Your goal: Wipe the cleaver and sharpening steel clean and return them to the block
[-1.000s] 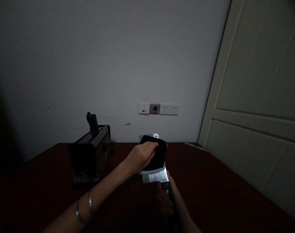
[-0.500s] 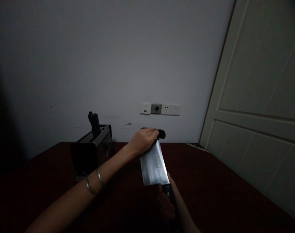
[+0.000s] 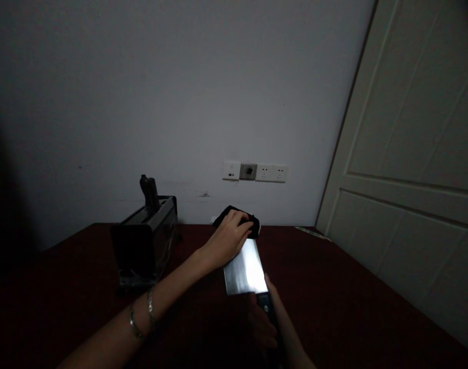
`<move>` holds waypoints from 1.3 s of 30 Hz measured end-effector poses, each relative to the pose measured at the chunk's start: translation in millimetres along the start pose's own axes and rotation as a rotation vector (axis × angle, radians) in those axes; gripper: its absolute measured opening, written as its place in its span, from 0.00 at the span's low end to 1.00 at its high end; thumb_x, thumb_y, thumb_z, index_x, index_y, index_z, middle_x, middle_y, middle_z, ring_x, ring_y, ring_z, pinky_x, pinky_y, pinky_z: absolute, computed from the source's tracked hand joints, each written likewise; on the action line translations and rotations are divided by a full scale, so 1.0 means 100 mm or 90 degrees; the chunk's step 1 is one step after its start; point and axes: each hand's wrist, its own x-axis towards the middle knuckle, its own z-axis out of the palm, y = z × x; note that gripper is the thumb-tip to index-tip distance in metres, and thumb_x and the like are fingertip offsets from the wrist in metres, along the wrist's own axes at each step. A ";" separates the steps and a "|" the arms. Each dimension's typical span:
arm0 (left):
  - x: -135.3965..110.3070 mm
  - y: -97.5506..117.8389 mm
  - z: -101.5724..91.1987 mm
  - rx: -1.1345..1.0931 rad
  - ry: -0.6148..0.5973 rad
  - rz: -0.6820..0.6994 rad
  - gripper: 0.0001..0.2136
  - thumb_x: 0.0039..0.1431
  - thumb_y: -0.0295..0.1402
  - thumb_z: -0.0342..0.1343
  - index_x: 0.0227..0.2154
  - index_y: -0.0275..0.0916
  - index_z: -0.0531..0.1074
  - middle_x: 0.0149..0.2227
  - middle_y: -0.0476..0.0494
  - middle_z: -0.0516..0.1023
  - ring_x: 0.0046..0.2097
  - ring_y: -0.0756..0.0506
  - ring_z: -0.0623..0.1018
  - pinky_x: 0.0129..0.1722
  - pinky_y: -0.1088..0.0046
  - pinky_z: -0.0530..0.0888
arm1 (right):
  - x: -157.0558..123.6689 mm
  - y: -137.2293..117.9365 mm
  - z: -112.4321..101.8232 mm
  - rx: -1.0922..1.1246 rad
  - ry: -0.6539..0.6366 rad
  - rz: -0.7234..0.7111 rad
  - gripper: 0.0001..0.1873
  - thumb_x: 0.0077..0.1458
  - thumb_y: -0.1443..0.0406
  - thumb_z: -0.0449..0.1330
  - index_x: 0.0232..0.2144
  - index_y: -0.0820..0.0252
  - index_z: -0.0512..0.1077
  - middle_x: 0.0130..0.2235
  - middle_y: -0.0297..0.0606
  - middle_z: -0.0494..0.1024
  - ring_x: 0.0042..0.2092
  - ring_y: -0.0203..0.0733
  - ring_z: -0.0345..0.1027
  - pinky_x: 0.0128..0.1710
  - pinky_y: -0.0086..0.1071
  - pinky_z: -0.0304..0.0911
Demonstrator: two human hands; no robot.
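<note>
A broad steel cleaver points away from me above the dark red table. My right hand is closed round its black handle at the near end. My left hand presses a black cloth against the far end of the blade, fingers curled over the cloth. Two thin bangles sit on my left wrist.
A dark knife block with one black handle sticking up stands at the left of the table by the wall. White wall sockets are behind the cleaver. A pale panelled door fills the right side.
The left hand slid the cloth from the blade's middle up to its far tip, then came back slightly down onto the far end. The cleaver and right hand stayed nearly still.
</note>
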 end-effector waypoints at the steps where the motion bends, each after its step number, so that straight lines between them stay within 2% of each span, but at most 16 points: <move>1: -0.02 0.02 0.01 0.008 0.004 0.003 0.13 0.59 0.24 0.46 0.46 0.35 0.66 0.47 0.38 0.66 0.51 0.43 0.65 0.48 0.59 0.68 | -0.01 0.01 0.01 -0.005 0.009 -0.018 0.34 0.46 0.37 0.44 0.16 0.60 0.64 0.06 0.25 0.52 0.07 0.28 0.41 0.05 0.22 0.42; 4: -0.10 0.12 0.04 0.005 0.014 -0.004 0.17 0.57 0.20 0.43 0.49 0.36 0.63 0.53 0.36 0.61 0.57 0.42 0.59 0.51 0.55 0.66 | -0.04 0.02 0.04 -0.016 0.046 -0.057 0.34 0.47 0.38 0.42 0.18 0.61 0.66 0.07 0.24 0.52 0.08 0.27 0.41 0.07 0.21 0.42; 8: -0.23 0.32 0.02 -0.055 0.004 0.013 0.19 0.55 0.18 0.42 0.49 0.36 0.64 0.54 0.36 0.59 0.59 0.41 0.57 0.52 0.55 0.65 | -0.04 -0.04 0.06 -0.043 0.061 -0.054 0.35 0.44 0.36 0.41 0.13 0.59 0.62 0.06 0.25 0.50 0.09 0.27 0.42 0.07 0.22 0.43; 10: -0.28 0.43 -0.01 -0.098 0.013 0.012 0.17 0.54 0.19 0.44 0.45 0.36 0.67 0.51 0.36 0.61 0.56 0.41 0.60 0.51 0.57 0.67 | -0.04 -0.09 0.06 -0.067 0.060 -0.057 0.35 0.43 0.35 0.42 0.12 0.58 0.61 0.07 0.25 0.50 0.09 0.28 0.43 0.08 0.22 0.45; 14: -0.27 0.54 -0.07 -0.098 0.107 -0.075 0.07 0.53 0.23 0.47 0.32 0.35 0.69 0.47 0.35 0.61 0.52 0.40 0.64 0.49 0.58 0.67 | -0.03 -0.10 0.09 -0.127 0.076 -0.084 0.35 0.41 0.35 0.43 0.11 0.58 0.60 0.07 0.26 0.51 0.10 0.29 0.46 0.09 0.24 0.46; 16: -0.22 0.52 -0.08 -0.043 0.140 -0.114 0.07 0.54 0.26 0.48 0.36 0.35 0.67 0.49 0.33 0.59 0.53 0.38 0.63 0.50 0.55 0.66 | -0.03 -0.07 0.12 -0.142 0.089 -0.103 0.33 0.41 0.36 0.45 0.11 0.58 0.61 0.07 0.27 0.52 0.11 0.30 0.47 0.09 0.25 0.46; 19: -0.16 0.46 -0.08 0.059 0.149 -0.142 0.19 0.56 0.31 0.48 0.51 0.31 0.57 0.51 0.28 0.58 0.55 0.35 0.60 0.50 0.52 0.65 | -0.05 -0.03 0.16 -0.144 0.114 -0.155 0.31 0.42 0.38 0.49 0.14 0.58 0.64 0.09 0.27 0.54 0.12 0.31 0.49 0.11 0.25 0.49; 22: -0.16 0.42 -0.10 0.159 0.104 -0.128 0.27 0.58 0.34 0.46 0.57 0.28 0.48 0.58 0.25 0.52 0.60 0.33 0.52 0.55 0.51 0.59 | -0.08 0.00 0.18 -0.144 0.118 -0.173 0.30 0.44 0.39 0.49 0.15 0.58 0.65 0.09 0.28 0.56 0.13 0.32 0.50 0.12 0.26 0.50; 25: -0.24 0.46 -0.12 0.205 0.018 -0.090 0.28 0.59 0.33 0.43 0.59 0.29 0.45 0.63 0.29 0.43 0.63 0.34 0.44 0.58 0.53 0.54 | -0.08 -0.02 0.16 -0.146 0.107 -0.152 0.31 0.44 0.39 0.48 0.15 0.59 0.65 0.09 0.28 0.55 0.12 0.31 0.50 0.11 0.25 0.49; 29: -0.41 0.58 -0.11 0.181 -0.126 -0.012 0.29 0.58 0.34 0.44 0.60 0.33 0.44 0.64 0.34 0.42 0.63 0.38 0.44 0.58 0.58 0.56 | -0.07 -0.07 0.11 -0.143 0.093 -0.116 0.35 0.45 0.37 0.42 0.11 0.58 0.62 0.07 0.26 0.50 0.10 0.30 0.45 0.09 0.24 0.46; 32: -0.43 0.59 -0.11 0.163 -0.156 -0.003 0.28 0.57 0.31 0.44 0.60 0.34 0.46 0.64 0.36 0.42 0.63 0.39 0.44 0.59 0.59 0.55 | -0.07 -0.10 0.10 -0.142 0.094 -0.105 0.35 0.49 0.39 0.40 0.11 0.60 0.63 0.07 0.28 0.53 0.11 0.30 0.48 0.10 0.24 0.49; 34: -0.37 0.52 -0.14 0.158 -0.133 -0.019 0.27 0.57 0.31 0.44 0.59 0.34 0.46 0.64 0.36 0.41 0.63 0.40 0.43 0.59 0.58 0.54 | -0.07 -0.12 0.11 -0.145 0.098 -0.098 0.32 0.52 0.43 0.43 0.17 0.63 0.68 0.13 0.33 0.64 0.16 0.33 0.58 0.15 0.27 0.57; 36: -0.28 0.44 -0.15 0.161 -0.098 -0.036 0.26 0.58 0.32 0.43 0.59 0.33 0.47 0.64 0.36 0.41 0.64 0.40 0.43 0.59 0.57 0.54 | -0.07 -0.14 0.12 -0.149 0.099 -0.090 0.23 0.56 0.51 0.49 0.31 0.65 0.71 0.29 0.39 0.74 0.28 0.38 0.68 0.26 0.33 0.66; 37: -0.24 0.40 -0.16 0.166 -0.082 -0.043 0.26 0.59 0.32 0.43 0.59 0.33 0.46 0.64 0.36 0.41 0.64 0.40 0.43 0.59 0.57 0.53 | -0.07 -0.14 0.13 -0.151 0.099 -0.087 0.18 0.57 0.55 0.51 0.38 0.64 0.69 0.37 0.41 0.73 0.35 0.39 0.69 0.33 0.36 0.67; 39: -0.21 0.36 -0.14 0.182 -0.064 -0.047 0.26 0.59 0.33 0.42 0.60 0.32 0.45 0.64 0.35 0.42 0.64 0.40 0.43 0.59 0.56 0.53 | -0.07 -0.15 0.15 -0.154 0.099 -0.084 0.16 0.57 0.61 0.54 0.47 0.62 0.65 0.47 0.42 0.68 0.44 0.42 0.66 0.41 0.41 0.65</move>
